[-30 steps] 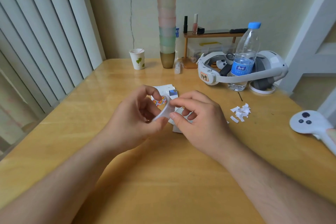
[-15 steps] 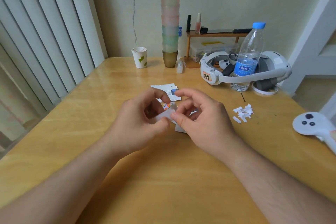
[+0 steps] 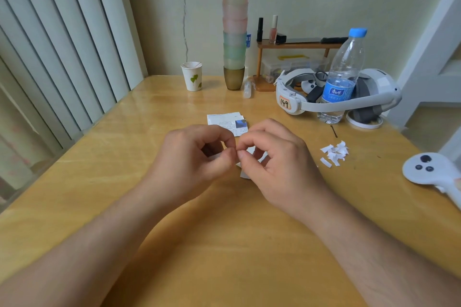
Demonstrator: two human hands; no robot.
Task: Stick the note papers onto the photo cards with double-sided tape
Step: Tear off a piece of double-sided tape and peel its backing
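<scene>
- both forearms reach in from the near edge of the wooden table (image 3: pixel 124 182); the left hand (image 3: pixel 192 159) and right hand (image 3: pixel 277 164) meet fingertip to fingertip at mid-table.
- each hand has thumb and forefinger pinched together, curled, where the two meet; what they nip is too small to see, likely a bit of double-sided tape.
- directly under the right hand's fingers lies a white paper piece (image 3: pixel 245 173), mostly hidden, so the next move is probably straight down.
- just beyond the knuckles lie the photo cards (image 3: pixel 228 121), flat, overlapping, long side across the table, one showing a blue picture.
- right of the hands, well apart, white peeled scraps (image 3: pixel 334 153).
</scene>
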